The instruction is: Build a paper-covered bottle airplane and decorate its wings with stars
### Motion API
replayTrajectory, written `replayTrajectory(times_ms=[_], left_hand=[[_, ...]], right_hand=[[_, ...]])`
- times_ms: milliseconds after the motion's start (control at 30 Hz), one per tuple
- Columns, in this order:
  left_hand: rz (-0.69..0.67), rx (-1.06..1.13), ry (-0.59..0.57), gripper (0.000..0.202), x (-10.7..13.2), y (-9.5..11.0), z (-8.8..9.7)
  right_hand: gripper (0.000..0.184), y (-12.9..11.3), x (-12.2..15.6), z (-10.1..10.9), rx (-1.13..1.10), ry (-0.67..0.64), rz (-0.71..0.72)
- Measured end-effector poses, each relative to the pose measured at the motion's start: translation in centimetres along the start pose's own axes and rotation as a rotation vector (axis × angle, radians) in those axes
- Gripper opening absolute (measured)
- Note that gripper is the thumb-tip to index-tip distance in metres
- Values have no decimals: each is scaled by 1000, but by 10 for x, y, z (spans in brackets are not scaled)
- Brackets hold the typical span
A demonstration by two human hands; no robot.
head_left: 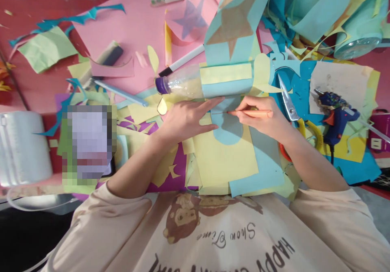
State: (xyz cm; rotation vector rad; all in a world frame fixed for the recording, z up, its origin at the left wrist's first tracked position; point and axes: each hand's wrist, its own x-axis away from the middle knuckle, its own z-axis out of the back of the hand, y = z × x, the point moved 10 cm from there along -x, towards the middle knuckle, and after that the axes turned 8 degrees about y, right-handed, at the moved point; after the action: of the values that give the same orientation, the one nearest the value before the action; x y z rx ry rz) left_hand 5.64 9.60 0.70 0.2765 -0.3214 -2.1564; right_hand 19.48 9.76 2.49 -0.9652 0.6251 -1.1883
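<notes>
The right hand's (267, 123) grip is clamped on an orange pen (258, 113), its tip on the blue cut-out (230, 131). The left hand (186, 119), fingers apart, partly hides this paper's left edge; the yellow sheet (225, 164) below shows open room.

The view comes from 1 camera on the person's head, looking forward and steeply down over the front of the shirt (228, 243), which fills the bottom edge. It faces the tabletop (39, 93) from close above, with the left hand (189, 117) and right hand (258, 111) around mid-frame.
</notes>
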Motion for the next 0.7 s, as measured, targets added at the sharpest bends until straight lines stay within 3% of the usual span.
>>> replayTrajectory(times_ms=[333,700], left_hand=[[-39,-10,35,66,0,2,2],[-27,-24,13,65,0,2,1]], right_hand=[[21,-4,1,6,-64,13,-20],[26,-2,-1,20,104,160,13]])
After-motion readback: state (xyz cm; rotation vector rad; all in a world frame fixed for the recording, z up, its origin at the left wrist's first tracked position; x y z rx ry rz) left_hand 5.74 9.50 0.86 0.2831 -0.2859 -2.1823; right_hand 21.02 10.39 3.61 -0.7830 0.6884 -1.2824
